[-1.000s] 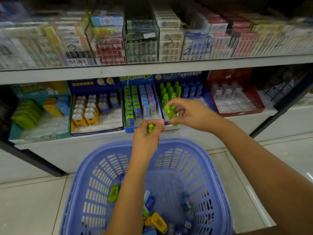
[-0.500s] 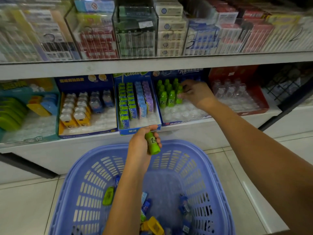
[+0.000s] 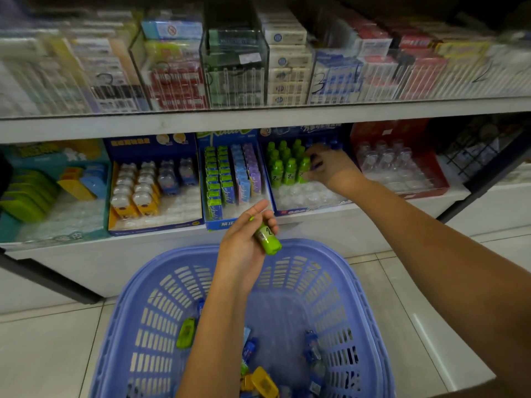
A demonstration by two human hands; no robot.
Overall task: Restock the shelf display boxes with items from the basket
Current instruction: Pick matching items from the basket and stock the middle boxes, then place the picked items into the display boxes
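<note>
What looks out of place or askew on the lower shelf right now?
Nothing looks damaged or spilled. The green bottles stand upright in the blue box, whose front slots are bare. The right hand is among them; the left hand holds a spare bottle tilted.

- Floor (image 3: 48, 349): pale glossy tiles with thin grout lines; a bright light reflection lies on one tile at the right.
- Shelving unit: white, with a plain white base panel (image 3: 161, 262) reaching down to the floor.
- Upper shelf (image 3: 287, 117): white front edge running across the full width of the view.
- Upper shelf stock: clear plastic dividers (image 3: 234, 67) holding stacked small packs (image 3: 287, 61) in white, red, blue and green; blurred toward both sides.
- Dark frame bars: one slanted black bar (image 3: 48, 278) at lower left, another at the right edge.
- Black wire rack (image 3: 471, 150): at the right, under the upper shelf.
- Lighting: even, indoor; shadow beneath the upper shelf.
</note>
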